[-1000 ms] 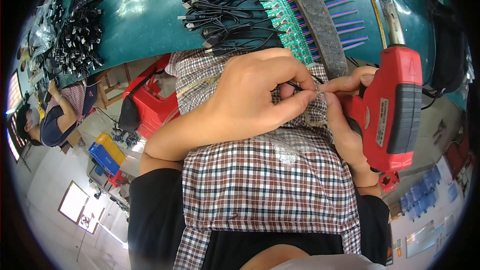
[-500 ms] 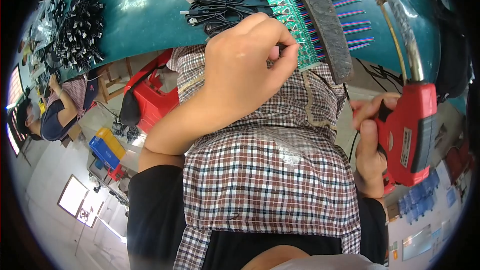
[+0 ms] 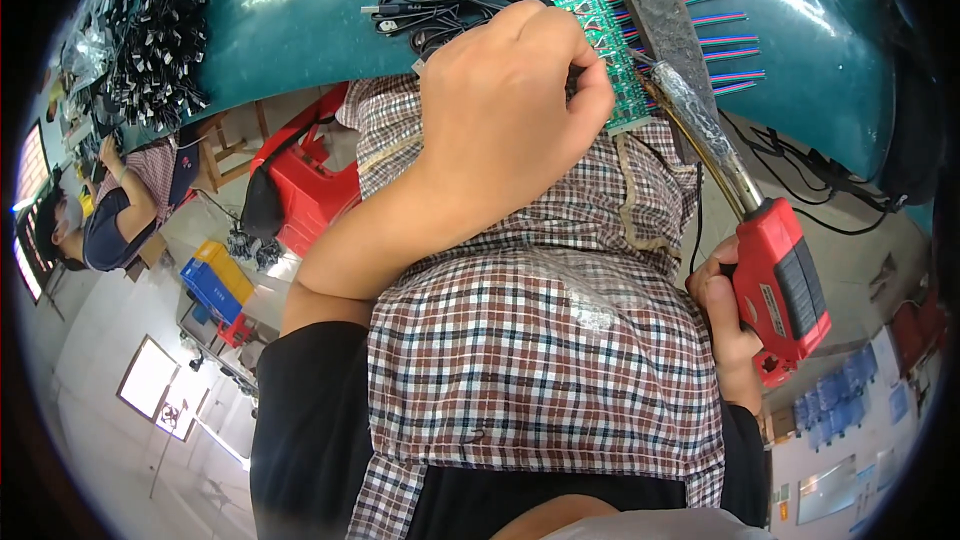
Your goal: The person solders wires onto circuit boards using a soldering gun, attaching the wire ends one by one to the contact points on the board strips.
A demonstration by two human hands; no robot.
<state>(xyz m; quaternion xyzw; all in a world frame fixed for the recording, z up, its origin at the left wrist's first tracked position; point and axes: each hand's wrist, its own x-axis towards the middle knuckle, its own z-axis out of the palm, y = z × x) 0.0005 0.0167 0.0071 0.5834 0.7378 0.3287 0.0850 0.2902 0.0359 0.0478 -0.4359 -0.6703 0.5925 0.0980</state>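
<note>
My right hand (image 3: 722,310) is wrapped round the handle of a red and black soldering gun (image 3: 778,285). Its long metal barrel slants up and left, and the tip is at the near end of a green circuit board strip (image 3: 590,15), close to the dark bar. My left hand (image 3: 510,105) is closed in a pinch at the board's left edge; whatever its fingertips hold is hidden. Black USB cables (image 3: 440,0) lead to the board from the left, some passing behind that hand. A dark grey bar (image 3: 672,25) lies along the board's right side, with multicoloured wires (image 3: 735,43) sticking out beyond it.
The green tabletop (image 3: 280,35) curves in front of me. A large heap of black cables (image 3: 160,65) lies at its left. Black cords (image 3: 800,165) hang below the edge at right. A red chair (image 3: 305,190) stands at left, near a seated person (image 3: 125,210).
The soldering gun has swung left and its tip has come down to the board. The board, bar and cables appear shifted slightly up and right. My left hand keeps its pinch.
</note>
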